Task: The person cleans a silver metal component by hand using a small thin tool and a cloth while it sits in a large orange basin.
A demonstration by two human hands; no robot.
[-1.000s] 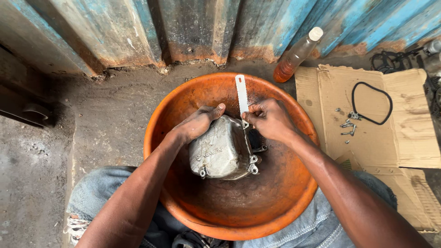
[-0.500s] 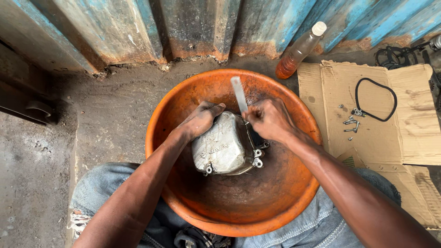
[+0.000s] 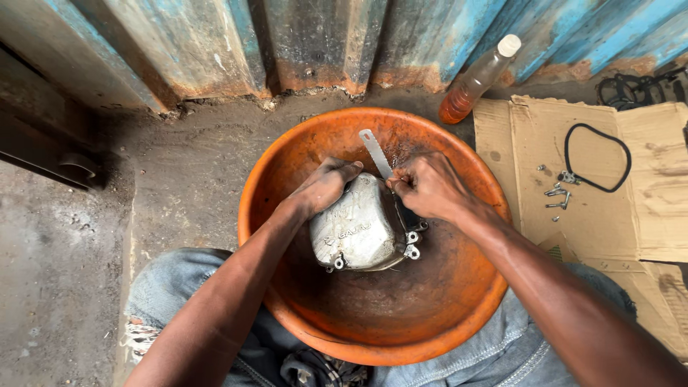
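Inside the orange bowl, the left hand presses down flat on the grey metal cover while the right hand grips a thin metal blade tight, and the cover looks dirty.

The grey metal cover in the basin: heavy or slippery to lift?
The metal cover looks like thick cast metal, so probably rigid and heavy for its size. Its grimy surface may be slippery; the left hand steadies it against the orange basin.
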